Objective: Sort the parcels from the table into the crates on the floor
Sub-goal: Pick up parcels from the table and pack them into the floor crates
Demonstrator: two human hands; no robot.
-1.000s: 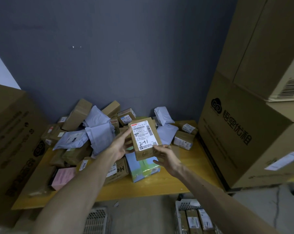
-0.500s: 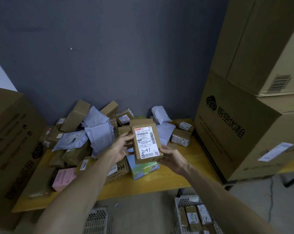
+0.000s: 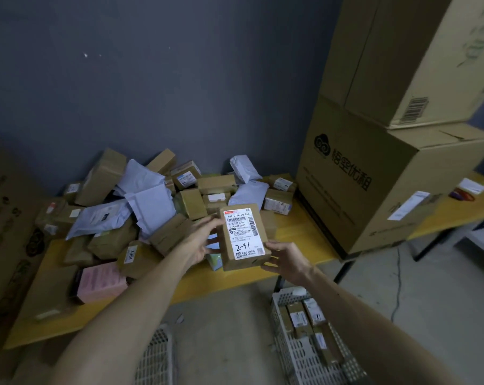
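Two hands grasp one labelled parcel at frame centre, above the yellow table's front edge. The left hand curls round its left side and the right hand grips its lower right corner. Along the bottom edge sit two crates, the left crate and the right crate.

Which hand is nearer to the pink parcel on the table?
Left. The left hand holds the left edge of the labelled box, right of the pink parcel; the right hand holds its lower right corner, farther away.
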